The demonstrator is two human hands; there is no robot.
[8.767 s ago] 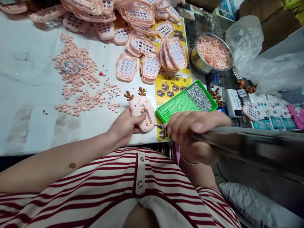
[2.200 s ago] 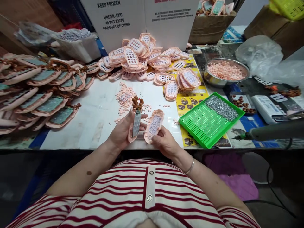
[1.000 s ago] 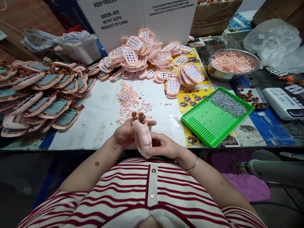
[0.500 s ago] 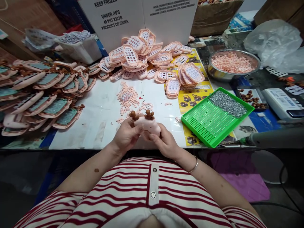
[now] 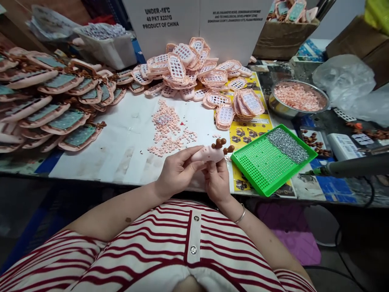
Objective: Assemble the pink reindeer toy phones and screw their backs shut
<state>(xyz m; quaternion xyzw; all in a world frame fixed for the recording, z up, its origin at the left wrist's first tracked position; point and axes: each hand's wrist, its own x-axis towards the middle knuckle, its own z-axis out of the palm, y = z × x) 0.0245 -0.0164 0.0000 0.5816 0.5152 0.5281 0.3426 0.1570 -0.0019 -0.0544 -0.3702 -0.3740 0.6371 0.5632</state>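
A: Where's the piece, and who has it?

B: The pink case (image 5: pixel 206 153) is held tilted over the near part of the tabletop (image 5: pixel 97 160), its brown antlers (image 5: pixel 219 143) pointing right. Both hands are on it. The left hand (image 5: pixel 176 174) has its grip wrapped about the plain end; the right hand (image 5: pixel 218 184) pinches the antlered end from below with its fingertips.

A: How far along would you say it is?

B: The case looks closed into one body, I'd judge – but the fingers cover much of it, so I can't tell whether any screws are in.

A: And the rest?

B: Plenty left, by the look of it. Keypad halves (image 5: pixel 176 69) lie heaped at the back, and board halves (image 5: pixel 79 136) are piled at the left, lying apart from them. Loose screws (image 5: pixel 287 144) fill one end of the green tray (image 5: pixel 249 158). The grey tool (image 5: pixel 349 165) at the right is in neither hand – well apart from both.
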